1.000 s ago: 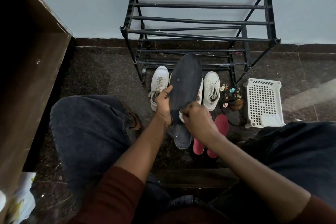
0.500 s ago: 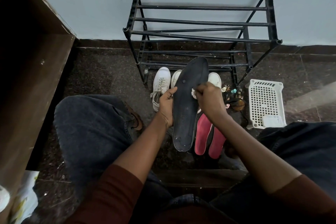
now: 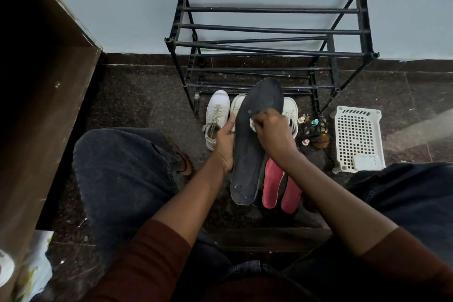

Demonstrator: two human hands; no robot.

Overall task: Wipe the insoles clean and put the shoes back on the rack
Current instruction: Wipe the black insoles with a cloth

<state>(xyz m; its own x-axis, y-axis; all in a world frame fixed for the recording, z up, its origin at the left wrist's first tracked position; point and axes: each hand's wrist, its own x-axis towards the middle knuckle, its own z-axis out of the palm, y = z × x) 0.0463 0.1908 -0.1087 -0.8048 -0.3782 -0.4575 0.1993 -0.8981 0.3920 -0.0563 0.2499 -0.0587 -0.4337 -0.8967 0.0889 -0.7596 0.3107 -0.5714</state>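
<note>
Head view: left hand (image 3: 225, 141) grips the dark insole (image 3: 252, 144) along its edge, holding it upright above the floor before the rack (image 3: 269, 29). Right hand (image 3: 274, 133), fingers curled, pinches a white cloth (image 3: 252, 125) against the insole's upper half, forearm angled inward.

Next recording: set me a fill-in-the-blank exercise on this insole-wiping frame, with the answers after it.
1. The left hand holds the long dark grey foam insole while the right hand presses a small ___ cloth against it.
2. ___ red insoles lie on the dark stone floor.
3. The black metal shoe rack holds ___ shoes.
4. The white perforated plastic basket stands to the ___ of the rack.

Answers: white; Two; no; right.
</note>
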